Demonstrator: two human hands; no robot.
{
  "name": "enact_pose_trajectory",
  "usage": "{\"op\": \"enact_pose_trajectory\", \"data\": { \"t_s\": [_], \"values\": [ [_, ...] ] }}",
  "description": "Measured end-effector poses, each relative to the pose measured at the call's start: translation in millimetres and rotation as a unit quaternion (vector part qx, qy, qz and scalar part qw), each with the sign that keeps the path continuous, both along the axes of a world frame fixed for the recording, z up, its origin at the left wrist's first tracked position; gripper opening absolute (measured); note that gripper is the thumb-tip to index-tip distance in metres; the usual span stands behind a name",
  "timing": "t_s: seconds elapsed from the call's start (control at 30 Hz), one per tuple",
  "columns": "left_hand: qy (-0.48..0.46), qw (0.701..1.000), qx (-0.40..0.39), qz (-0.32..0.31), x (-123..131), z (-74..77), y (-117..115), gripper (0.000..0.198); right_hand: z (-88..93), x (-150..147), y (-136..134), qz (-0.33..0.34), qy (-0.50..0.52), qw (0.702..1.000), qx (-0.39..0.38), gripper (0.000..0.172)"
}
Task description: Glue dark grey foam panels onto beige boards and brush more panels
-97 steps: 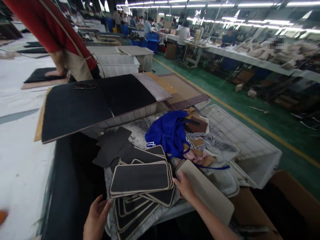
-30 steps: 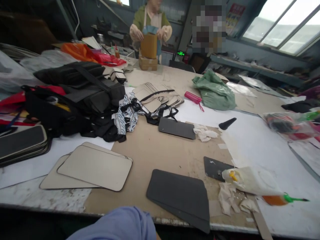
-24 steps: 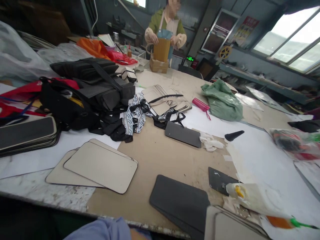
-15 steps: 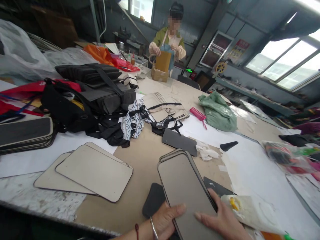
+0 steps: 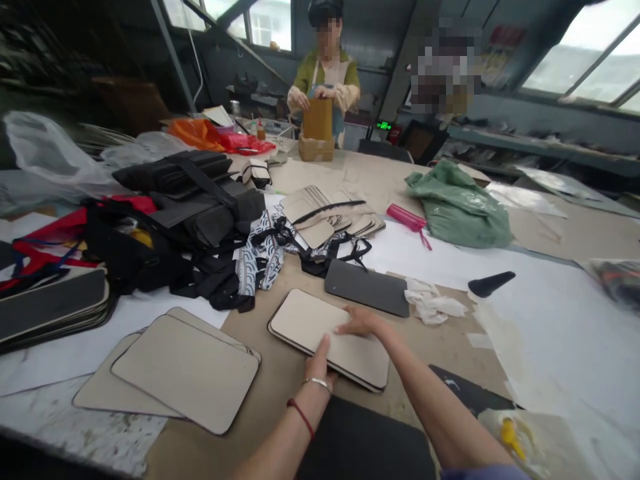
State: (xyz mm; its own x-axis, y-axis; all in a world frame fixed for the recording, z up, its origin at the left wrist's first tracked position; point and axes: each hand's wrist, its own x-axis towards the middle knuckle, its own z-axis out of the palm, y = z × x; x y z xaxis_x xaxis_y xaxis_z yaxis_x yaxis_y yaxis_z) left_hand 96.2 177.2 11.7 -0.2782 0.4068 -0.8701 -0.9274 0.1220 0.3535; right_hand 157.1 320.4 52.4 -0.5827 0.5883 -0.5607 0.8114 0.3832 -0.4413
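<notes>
Both hands are on a small stack of beige rounded-corner panels (image 5: pixel 300 319) with dark edges, low over the brown board in the middle of the table. My left hand (image 5: pixel 320 365) grips the near edge, thumb on top and fingers hidden beneath. My right hand (image 5: pixel 364 323) clasps the far edge, with its thumb laid across the top face. Close to my forearms lies a large dark panel (image 5: pixel 367 443). Several larger beige panels (image 5: pixel 187 370) lie overlapped to the left. Just beyond the held stack is a dark grey rounded panel (image 5: pixel 367 288).
Dark-faced panels (image 5: pixel 50 307) are piled at the left. Black bags (image 5: pixel 200 200) and patterned straps (image 5: pixel 260 257) crowd the back left. A crumpled white cloth (image 5: pixel 433 301), green bag (image 5: pixel 457 203) and pink pouch (image 5: pixel 406 218) lie beyond. Across the table stands a person (image 5: pixel 327 80) behind a carton (image 5: pixel 316 148).
The panel stack has moved away from me and left, turning from steeply upright to nearly flat. Both hands moved with it. The large dark panel near my forearms now shows more.
</notes>
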Motion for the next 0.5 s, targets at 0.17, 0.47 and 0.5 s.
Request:
{"op": "enact_pose_trajectory", "data": {
  "t_s": [0.17, 0.47, 0.5],
  "values": [
    [0.044, 0.999, -0.021, -0.019, 3, -5.5, 4, 0.031, -14.6, 15, -9, -0.025, 0.019, 0.999, 0.037, 0.074],
    [0.120, 0.988, -0.032, -0.092, -11, 10.2, -38, 0.025, -28.1, 178, -147, -0.120, 0.055, 0.969, 0.207, 0.029],
    [0.171, 0.979, -0.035, -0.105, -14, 10.1, -54, 0.031, -38.7, 198, -164, -0.135, 0.052, 0.967, 0.211, 0.031]
  ]
}}
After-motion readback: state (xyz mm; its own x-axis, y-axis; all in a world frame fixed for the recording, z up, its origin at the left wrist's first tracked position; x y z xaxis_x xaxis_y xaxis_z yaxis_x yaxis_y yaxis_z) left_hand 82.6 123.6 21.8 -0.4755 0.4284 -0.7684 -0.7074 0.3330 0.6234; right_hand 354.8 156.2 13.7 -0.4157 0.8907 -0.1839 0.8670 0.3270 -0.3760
